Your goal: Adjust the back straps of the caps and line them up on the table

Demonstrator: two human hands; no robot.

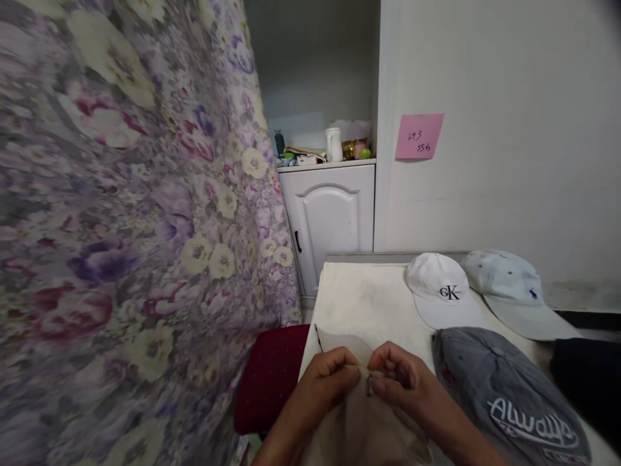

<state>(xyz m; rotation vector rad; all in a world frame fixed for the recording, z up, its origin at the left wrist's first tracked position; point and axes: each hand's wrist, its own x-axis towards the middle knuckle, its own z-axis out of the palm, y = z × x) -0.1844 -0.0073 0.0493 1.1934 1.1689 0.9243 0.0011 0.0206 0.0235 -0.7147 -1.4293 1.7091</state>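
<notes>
A beige cap [366,430] lies at the near edge of the table, between my two hands. My left hand [327,385] pinches the cap's strap from the left, thumb and fingers pressed together. From the right, my right hand [400,382] grips the same strap beside a small metal buckle [370,385]. The fingertips of both hands almost meet over the strap. Part of the cap is hidden under the hands and wrists, and its lower end runs out of view.
On the white-covered table [359,294] are a white cap [434,275], a pale blue cap [504,278], a grey cap [490,369] and something black [589,375]. A red seat [274,369] stands left of the table, near a floral curtain [145,226]. Behind is a white cabinet [334,213].
</notes>
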